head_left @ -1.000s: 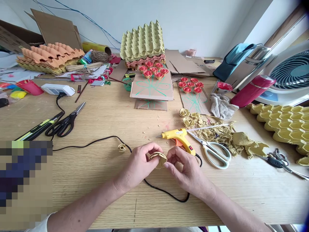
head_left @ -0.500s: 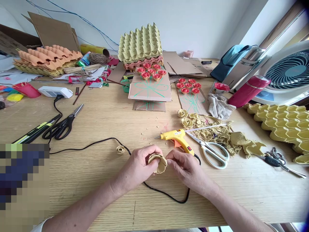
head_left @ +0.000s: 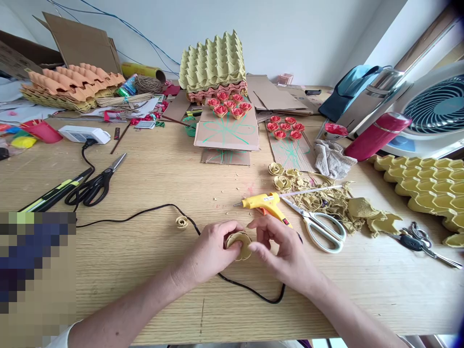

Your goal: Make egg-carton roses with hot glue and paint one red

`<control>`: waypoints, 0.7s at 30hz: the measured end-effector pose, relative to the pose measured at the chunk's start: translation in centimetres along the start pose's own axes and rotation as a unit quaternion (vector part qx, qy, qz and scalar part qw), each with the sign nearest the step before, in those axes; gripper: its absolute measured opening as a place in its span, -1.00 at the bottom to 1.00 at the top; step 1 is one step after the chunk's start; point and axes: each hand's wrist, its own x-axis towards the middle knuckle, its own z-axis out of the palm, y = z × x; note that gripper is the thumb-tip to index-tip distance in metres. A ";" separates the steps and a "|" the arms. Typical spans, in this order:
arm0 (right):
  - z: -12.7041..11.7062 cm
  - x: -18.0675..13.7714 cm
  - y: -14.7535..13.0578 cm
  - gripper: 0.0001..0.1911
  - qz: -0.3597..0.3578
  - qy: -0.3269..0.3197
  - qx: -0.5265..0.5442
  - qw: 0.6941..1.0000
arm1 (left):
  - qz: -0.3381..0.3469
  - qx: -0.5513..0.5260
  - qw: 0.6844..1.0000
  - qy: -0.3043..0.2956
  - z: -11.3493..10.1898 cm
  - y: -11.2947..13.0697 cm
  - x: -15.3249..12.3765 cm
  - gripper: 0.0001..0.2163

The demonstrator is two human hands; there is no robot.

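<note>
Near the front of the table, my left hand point(head_left: 217, 249) grips a tan egg-carton flower point(head_left: 245, 247), its thumb pressed inside the cup of petals. My right hand point(head_left: 277, 246) is just right of the flower, thumb and forefinger apart, with nothing visible between them. Whether its fingertips touch the petals I cannot tell. Behind the right hand lies a yellow hot glue gun point(head_left: 266, 202), its nozzle pointing left. A small tan rolled flower centre point(head_left: 181, 222) sits on the table to the left, beside the black cord point(head_left: 145, 212).
White-handled scissors point(head_left: 324, 232), carton scraps point(head_left: 337, 208) and keys point(head_left: 416, 241) lie to the right. Finished tan flowers point(head_left: 282, 182) rest behind the glue gun. Black scissors point(head_left: 94, 186) are at left. Red flowers point(head_left: 228, 107) stand on cardboard point(head_left: 228, 140) at the back, before stacked egg trays point(head_left: 213, 63).
My right thumb and forefinger have come apart and drawn back from the petal edge. The left hand keeps its hold on the flower. The view has shifted slightly.
</note>
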 end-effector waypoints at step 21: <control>1.4 -0.4 0.2 -0.87 -0.010 -0.040 -0.062 0.997 | -0.007 -0.075 0.997 -0.016 0.1 -0.1 0.0 -0.73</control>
